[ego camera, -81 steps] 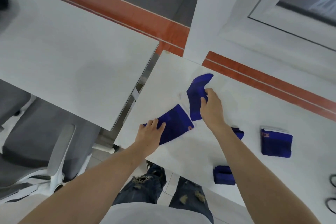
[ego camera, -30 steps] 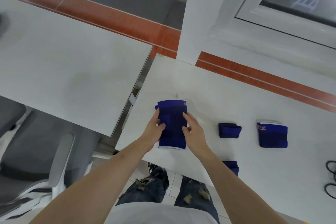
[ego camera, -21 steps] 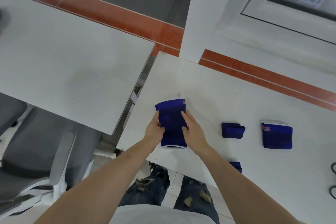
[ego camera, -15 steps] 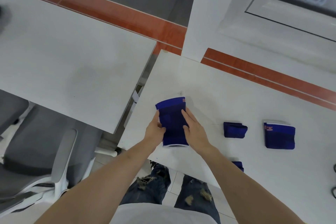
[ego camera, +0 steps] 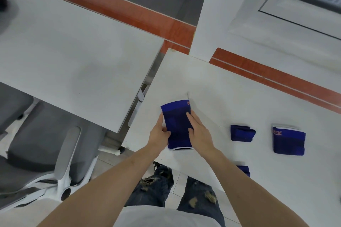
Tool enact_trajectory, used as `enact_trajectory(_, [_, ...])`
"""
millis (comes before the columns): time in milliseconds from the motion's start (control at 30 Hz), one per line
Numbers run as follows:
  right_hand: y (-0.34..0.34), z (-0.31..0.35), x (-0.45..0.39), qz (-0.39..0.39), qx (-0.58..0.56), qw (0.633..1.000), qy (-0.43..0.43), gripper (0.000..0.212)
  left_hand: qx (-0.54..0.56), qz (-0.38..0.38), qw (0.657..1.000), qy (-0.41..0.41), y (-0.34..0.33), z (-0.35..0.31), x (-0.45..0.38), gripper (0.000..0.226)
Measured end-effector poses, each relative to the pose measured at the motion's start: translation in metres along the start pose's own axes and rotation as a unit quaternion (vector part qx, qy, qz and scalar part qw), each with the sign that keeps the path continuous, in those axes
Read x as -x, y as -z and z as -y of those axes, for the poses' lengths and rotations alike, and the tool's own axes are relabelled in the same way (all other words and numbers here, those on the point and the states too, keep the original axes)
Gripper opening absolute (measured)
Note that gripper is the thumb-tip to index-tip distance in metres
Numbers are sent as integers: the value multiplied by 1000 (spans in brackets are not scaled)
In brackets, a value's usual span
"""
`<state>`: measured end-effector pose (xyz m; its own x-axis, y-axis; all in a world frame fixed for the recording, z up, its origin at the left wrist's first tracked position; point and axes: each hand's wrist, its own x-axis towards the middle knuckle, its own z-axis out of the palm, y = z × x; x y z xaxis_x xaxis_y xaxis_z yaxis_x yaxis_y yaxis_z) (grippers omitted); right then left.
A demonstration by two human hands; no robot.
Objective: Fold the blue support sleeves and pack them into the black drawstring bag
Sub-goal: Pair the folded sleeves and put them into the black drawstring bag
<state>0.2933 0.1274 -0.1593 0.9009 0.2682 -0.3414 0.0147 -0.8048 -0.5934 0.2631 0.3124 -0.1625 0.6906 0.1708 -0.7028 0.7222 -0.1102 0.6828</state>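
A folded blue support sleeve [ego camera: 177, 125] lies flat near the left front corner of the white table [ego camera: 230, 97]. My left hand [ego camera: 159, 132] holds its left edge, thumb on top and fingers curled at the side. My right hand [ego camera: 200, 134] lies flat on its right side with straight fingers. Three more folded blue sleeves lie to the right: a small one [ego camera: 242, 132], a larger one [ego camera: 288, 139], and one near the front edge [ego camera: 244, 170], partly hidden by my right forearm. The black drawstring bag is not in view.
A second white table [ego camera: 73, 51] stands to the left across a narrow gap. A grey office chair [ego camera: 42, 153] sits below it. A white window frame and wall [ego camera: 258, 24] rise behind the work table. My legs show under the table's front edge.
The long sleeve that lay spread out 2.7 s ago is now folded into a compact rectangle between my hands. Over the last second both hands have stayed on it almost unmoved.
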Motion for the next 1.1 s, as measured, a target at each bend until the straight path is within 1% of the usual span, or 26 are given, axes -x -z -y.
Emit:
enact_trajectory(100, [-6,-3,-4,20,32,999,-21,66,-73,1,997,7,-1,-2,-2,83])
enact_trajectory(167, [-9,-5,-5,32,66,997,-30,67,-151,-20,988,-10,-3,-2,-4,75])
enact_trajectory(233, [-11,-6,-5,32,85,995,-34,66,-180,-49,982,-26,-7,-3,-4,65])
enact_trajectory(367, [-8,-10,-8,30,103,994,-34,66,-155,-95,983,-38,-13,-7,-9,39])
enact_trajectory(467, [-6,-11,-9,39,109,993,-38,68,-107,-115,987,-40,-12,-9,-13,31])
enact_trajectory(533, [-7,-10,-9,44,108,992,-39,68,-67,-109,991,-35,-11,-12,-13,27])
enact_trajectory(667, [-5,-9,-8,57,101,992,-42,69,-16,-73,997,-6,-14,-18,-14,32])
enact_trajectory(800, [-1,-8,-9,73,98,992,-36,70,-20,-21,999,16,-22,-20,-17,32])
enact_trajectory(867, [0,-8,-10,77,88,992,-39,68,-18,-8,1000,23,-26,-21,-15,32])
enact_trajectory(1000, [-1,-8,-10,80,90,992,-40,63,-13,-5,1000,28,-31,-21,-10,33])
enact_trajectory(1100, [0,-10,-12,77,89,993,-33,66,-16,-19,999,23,-31,-21,-9,27])
